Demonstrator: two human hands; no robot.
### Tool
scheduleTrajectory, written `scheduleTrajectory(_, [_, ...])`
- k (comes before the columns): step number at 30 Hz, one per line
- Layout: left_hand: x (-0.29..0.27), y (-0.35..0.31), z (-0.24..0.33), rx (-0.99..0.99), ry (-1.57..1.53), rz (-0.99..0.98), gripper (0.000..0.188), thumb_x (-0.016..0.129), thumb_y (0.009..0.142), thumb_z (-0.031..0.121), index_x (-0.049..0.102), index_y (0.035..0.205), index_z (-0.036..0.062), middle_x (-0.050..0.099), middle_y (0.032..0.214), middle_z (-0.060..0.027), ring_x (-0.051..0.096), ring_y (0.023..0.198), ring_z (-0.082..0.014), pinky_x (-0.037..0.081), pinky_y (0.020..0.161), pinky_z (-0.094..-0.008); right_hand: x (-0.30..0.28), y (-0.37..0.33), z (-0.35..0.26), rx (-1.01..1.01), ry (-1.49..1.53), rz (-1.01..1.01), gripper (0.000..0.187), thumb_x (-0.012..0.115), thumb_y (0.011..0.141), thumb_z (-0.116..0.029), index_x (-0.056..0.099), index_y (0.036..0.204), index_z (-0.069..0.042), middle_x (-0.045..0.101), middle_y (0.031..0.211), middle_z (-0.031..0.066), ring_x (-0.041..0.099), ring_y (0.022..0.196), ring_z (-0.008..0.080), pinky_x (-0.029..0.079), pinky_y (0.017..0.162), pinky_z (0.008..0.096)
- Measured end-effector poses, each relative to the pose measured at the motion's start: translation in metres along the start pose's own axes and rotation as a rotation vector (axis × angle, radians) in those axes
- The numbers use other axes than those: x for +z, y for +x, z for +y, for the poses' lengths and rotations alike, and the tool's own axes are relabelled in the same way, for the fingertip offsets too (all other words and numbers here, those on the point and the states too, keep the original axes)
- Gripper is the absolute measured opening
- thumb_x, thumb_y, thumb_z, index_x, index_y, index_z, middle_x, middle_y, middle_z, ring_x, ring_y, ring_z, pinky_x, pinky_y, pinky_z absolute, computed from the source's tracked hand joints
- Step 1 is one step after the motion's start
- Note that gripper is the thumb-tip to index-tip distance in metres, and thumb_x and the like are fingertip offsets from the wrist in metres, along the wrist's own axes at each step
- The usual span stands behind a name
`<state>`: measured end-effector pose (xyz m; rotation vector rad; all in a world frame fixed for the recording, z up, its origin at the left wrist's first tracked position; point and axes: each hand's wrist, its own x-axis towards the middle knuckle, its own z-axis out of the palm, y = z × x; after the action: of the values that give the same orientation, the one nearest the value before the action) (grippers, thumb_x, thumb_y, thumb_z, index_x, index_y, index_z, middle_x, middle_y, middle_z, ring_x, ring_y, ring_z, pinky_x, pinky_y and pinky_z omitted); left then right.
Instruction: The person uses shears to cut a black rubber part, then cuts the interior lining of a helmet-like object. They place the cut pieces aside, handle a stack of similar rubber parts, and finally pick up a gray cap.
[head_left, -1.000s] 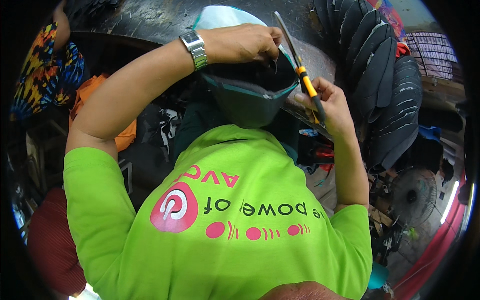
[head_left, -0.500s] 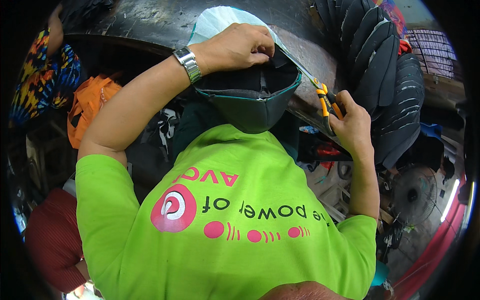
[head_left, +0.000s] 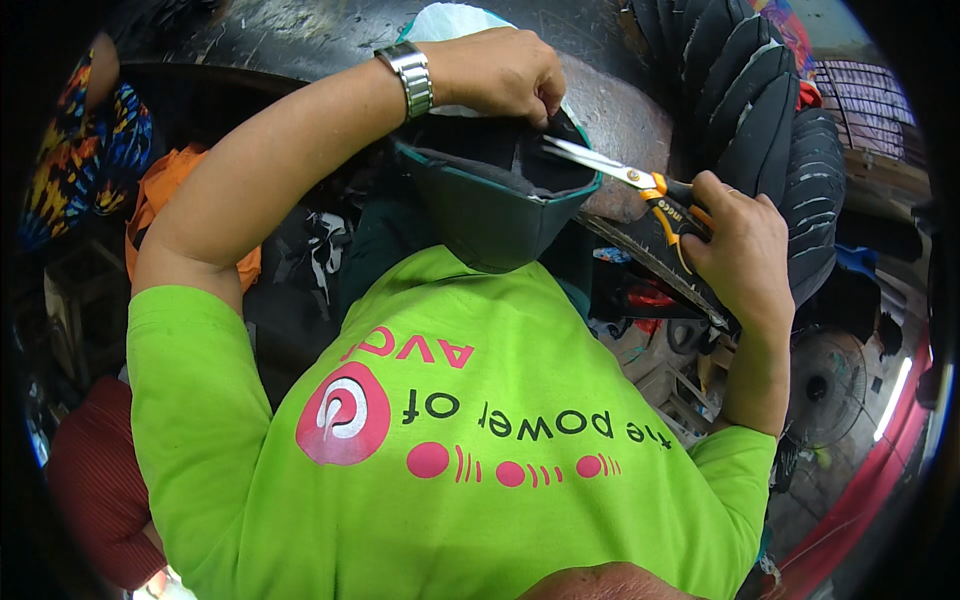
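A dark, hollow, padded fabric piece (head_left: 490,225) with teal edging sits at the edge of the worktable, its opening facing up. White sheet material (head_left: 450,22) shows at its far side. My left hand (head_left: 505,75), a metal watch on its wrist, reaches over the opening and pinches the far right rim, fingertips pointing down. My right hand (head_left: 740,240) grips the handles of orange-and-black scissors (head_left: 633,178). Their blades point left across the opening, slightly apart, with the tips just below my left fingertips. Whether the tips touch the fabric I cannot tell.
Stacks of dark curved padded pieces (head_left: 745,120) stand at the right of the dark worktable (head_left: 310,35). An orange bag (head_left: 165,195) lies at left. A fan (head_left: 825,385) is at lower right. Other people are partly visible at the left edge.
The scissors have swung from the outer right edge to across the opening, with my right hand shifting right and down. My left hand has moved slightly right and up along the rim.
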<state>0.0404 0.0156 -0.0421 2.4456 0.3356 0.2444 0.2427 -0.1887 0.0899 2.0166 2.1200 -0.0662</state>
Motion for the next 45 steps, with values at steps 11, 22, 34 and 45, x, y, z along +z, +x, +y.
scheduleTrajectory(11, [0.002, -0.007, -0.014, -0.122, -0.387, -0.017, 0.019, 0.079, 0.082, 0.017, 0.074, 0.092, 0.0023, 0.070, 0.081, -0.0042, 0.063, 0.073, -0.0126, 0.049, 0.071, -0.0269, 0.023, 0.001, -0.005, 0.012, -0.009, -0.078, 0.038, 0.074, 0.067, -0.004, 0.049, 0.096, -0.007, 0.064, 0.078, 0.0122, 0.062, 0.076, 0.0348, 0.041, 0.070, 0.0417])
scheduleTrajectory(22, [0.003, -0.007, -0.011, -0.158, -0.591, -0.045, 0.017, 0.078, 0.085, 0.015, 0.073, 0.093, 0.0009, 0.068, 0.078, -0.0001, 0.059, 0.072, -0.0060, 0.048, 0.068, -0.0216, 0.008, 0.007, 0.000, 0.013, -0.045, -0.033, 0.038, 0.075, 0.067, -0.003, 0.050, 0.096, -0.007, 0.065, 0.078, 0.0131, 0.064, 0.077, 0.0366, 0.043, 0.071, 0.0445])
scheduleTrajectory(34, [0.009, -0.009, -0.007, -0.130, -0.504, 0.016, 0.016, 0.077, 0.085, 0.015, 0.072, 0.092, 0.0017, 0.065, 0.074, 0.0008, 0.056, 0.068, -0.0065, 0.045, 0.063, -0.0223, -0.001, 0.008, 0.003, -0.013, -0.104, -0.082, 0.039, 0.075, 0.065, -0.002, 0.050, 0.096, -0.007, 0.064, 0.079, 0.0114, 0.063, 0.079, 0.0348, 0.041, 0.072, 0.0410])
scheduleTrajectory(45, [0.010, -0.008, -0.012, -0.117, -0.634, -0.001, 0.019, 0.076, 0.086, 0.017, 0.074, 0.095, 0.0009, 0.069, 0.081, -0.0038, 0.062, 0.073, -0.0105, 0.050, 0.071, -0.0255, 0.012, 0.038, 0.018, -0.240, -0.142, -0.038, 0.039, 0.078, 0.067, -0.005, 0.051, 0.094, -0.008, 0.063, 0.078, 0.0088, 0.060, 0.073, 0.0307, 0.039, 0.072, 0.0386])
